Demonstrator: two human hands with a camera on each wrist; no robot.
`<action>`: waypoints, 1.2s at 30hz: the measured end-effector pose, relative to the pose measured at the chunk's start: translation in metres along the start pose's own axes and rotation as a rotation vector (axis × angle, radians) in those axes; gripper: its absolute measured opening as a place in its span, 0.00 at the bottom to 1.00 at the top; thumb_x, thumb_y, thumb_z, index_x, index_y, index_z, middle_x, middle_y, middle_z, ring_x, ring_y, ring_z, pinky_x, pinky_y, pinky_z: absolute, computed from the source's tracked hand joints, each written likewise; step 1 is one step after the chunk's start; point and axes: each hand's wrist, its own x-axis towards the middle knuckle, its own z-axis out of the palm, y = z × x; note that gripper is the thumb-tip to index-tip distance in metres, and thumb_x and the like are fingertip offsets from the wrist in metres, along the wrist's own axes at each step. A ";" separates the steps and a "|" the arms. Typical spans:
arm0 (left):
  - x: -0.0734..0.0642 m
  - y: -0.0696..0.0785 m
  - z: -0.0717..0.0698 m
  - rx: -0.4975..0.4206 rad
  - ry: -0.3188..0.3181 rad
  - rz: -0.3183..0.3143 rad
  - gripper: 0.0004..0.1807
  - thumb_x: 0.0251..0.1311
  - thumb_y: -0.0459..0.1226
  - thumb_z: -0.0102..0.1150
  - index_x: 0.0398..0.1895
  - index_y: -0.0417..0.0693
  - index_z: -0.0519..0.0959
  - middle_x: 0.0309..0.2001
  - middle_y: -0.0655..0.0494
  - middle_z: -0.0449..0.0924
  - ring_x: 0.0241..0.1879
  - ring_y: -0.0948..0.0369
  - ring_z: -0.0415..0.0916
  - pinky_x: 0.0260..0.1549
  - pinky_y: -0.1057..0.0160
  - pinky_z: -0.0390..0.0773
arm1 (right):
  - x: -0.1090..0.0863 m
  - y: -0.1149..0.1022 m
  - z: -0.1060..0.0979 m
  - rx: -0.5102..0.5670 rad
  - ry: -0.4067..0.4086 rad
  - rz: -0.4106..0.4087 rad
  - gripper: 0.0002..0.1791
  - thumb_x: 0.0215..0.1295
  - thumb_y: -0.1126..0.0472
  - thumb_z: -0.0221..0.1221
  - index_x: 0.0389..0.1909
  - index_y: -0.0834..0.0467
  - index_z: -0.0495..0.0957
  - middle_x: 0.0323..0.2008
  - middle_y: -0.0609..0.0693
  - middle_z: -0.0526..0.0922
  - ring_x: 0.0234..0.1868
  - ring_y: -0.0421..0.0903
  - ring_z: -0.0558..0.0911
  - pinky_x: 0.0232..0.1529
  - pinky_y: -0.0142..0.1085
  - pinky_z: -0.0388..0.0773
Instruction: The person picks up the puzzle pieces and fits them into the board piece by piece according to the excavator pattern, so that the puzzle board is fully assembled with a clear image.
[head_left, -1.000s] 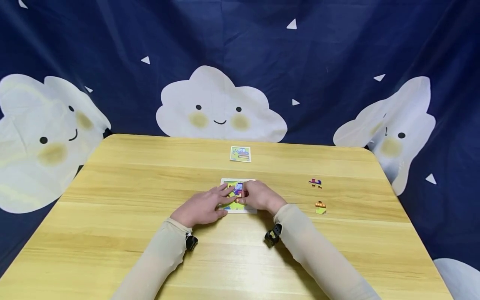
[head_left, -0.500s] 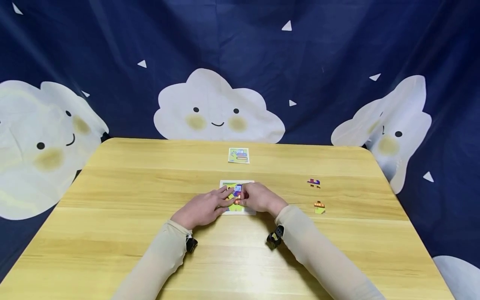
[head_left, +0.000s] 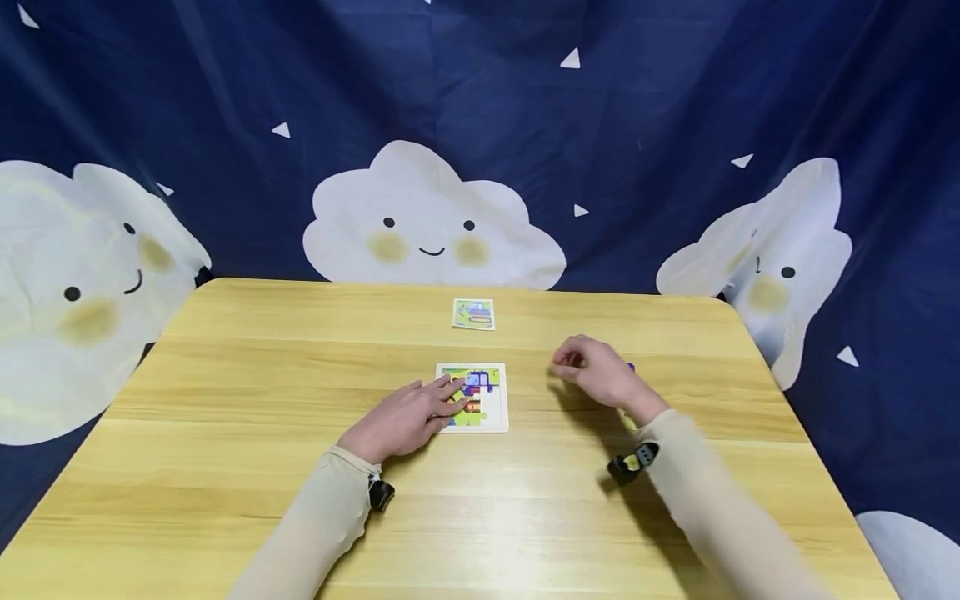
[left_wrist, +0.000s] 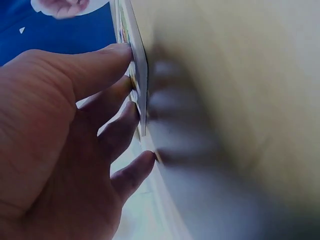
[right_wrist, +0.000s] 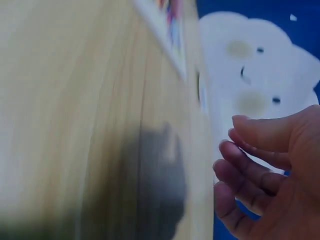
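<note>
A jigsaw puzzle in a white frame (head_left: 504,404) lies mid-table; its pieces show part of a blue-cabbed digger, with bare white at the lower right. My left hand (head_left: 401,419) rests on its left part, fingers spread flat and hiding some of the picture. In the left wrist view, the thumb and fingertips touch the frame's edge (left_wrist: 141,80). My right hand (head_left: 597,371) hovers over the table right of the frame, fingers loosely curled, holding nothing. Beyond that hand and wrist, loose puzzle pieces are mostly hidden; a purple bit (head_left: 632,367) peeks out.
A small picture card (head_left: 473,314) of a digger lies near the far edge of the wooden table (head_left: 337,333). A dark blue curtain (head_left: 510,100) with cloud faces hangs right behind the table.
My right hand has left the puzzle and moved right, uncovering the frame's right side and covering most of the loose pieces. My left hand has stayed on the puzzle.
</note>
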 end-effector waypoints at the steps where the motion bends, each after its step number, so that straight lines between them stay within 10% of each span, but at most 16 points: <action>1: 0.000 0.001 0.000 -0.001 -0.003 0.000 0.20 0.74 0.39 0.50 0.66 0.46 0.74 0.74 0.48 0.57 0.72 0.48 0.53 0.67 0.40 0.55 | -0.003 0.008 -0.007 -0.019 0.010 0.008 0.05 0.64 0.66 0.63 0.39 0.63 0.80 0.36 0.51 0.79 0.38 0.48 0.78 0.42 0.43 0.76; 11: 0.001 0.003 -0.002 -0.039 -0.005 -0.012 0.20 0.72 0.38 0.51 0.65 0.46 0.75 0.73 0.50 0.58 0.73 0.49 0.51 0.69 0.44 0.49 | -0.019 0.069 -0.057 -0.185 -0.035 0.114 0.17 0.58 0.65 0.69 0.46 0.68 0.79 0.37 0.59 0.75 0.36 0.52 0.74 0.40 0.47 0.72; 36: -0.001 0.003 -0.002 -0.092 -0.018 -0.047 0.21 0.72 0.38 0.53 0.66 0.47 0.73 0.74 0.52 0.56 0.73 0.50 0.48 0.69 0.47 0.50 | -0.025 0.087 -0.049 -0.229 0.008 0.079 0.05 0.59 0.70 0.67 0.34 0.63 0.80 0.31 0.52 0.77 0.35 0.51 0.75 0.39 0.47 0.73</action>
